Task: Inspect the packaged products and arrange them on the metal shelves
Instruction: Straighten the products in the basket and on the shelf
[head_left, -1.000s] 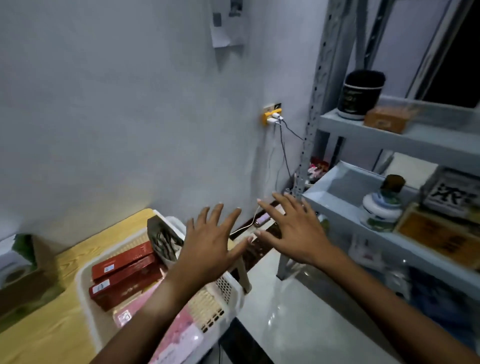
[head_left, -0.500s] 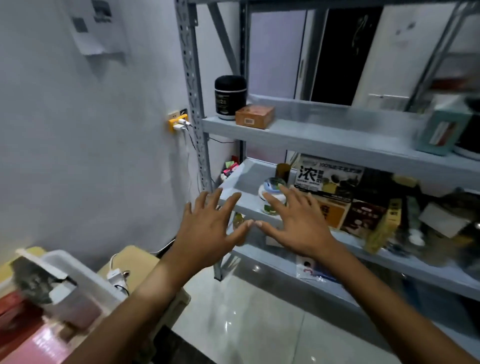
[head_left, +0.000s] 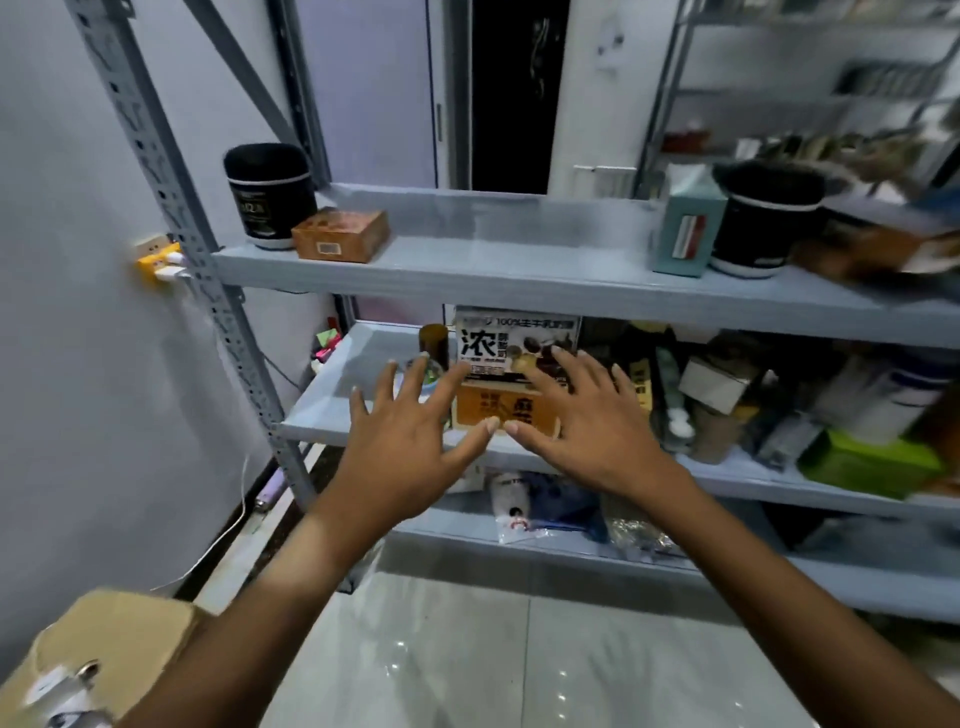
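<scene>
Hands spread flat and empty: the left hand (head_left: 402, 447) and right hand (head_left: 589, 421) hover palm-down, fingers splayed, thumb tips almost meeting, in front of the middle metal shelf (head_left: 332, 402). Neither holds anything. Just beyond the fingertips stands an orange box (head_left: 501, 410), its long axis running along the shelf and its printed face turned outward; behind it a taller white carton with bold black characters (head_left: 511, 343) stands upright, also facing out. A small round jar (head_left: 428, 371) sits behind the left fingers beside a brown bottle (head_left: 434, 338). On the upper shelf (head_left: 509, 270) a black tub (head_left: 267, 195) and a flat brown box (head_left: 340, 236) touch at the left end, while a teal carton (head_left: 685, 226) and a second black tub (head_left: 761, 218) stand to the right. Risk, as judged from here: the shelf to the right is crowded with blurred packages, so a reach with wide-spread fingers could knock the jar or topple the upright carton into its neighbours. A cardboard box (head_left: 111, 642) sits at lower left, and a plugged-in yellow adapter (head_left: 156, 257) on the wall.
</scene>
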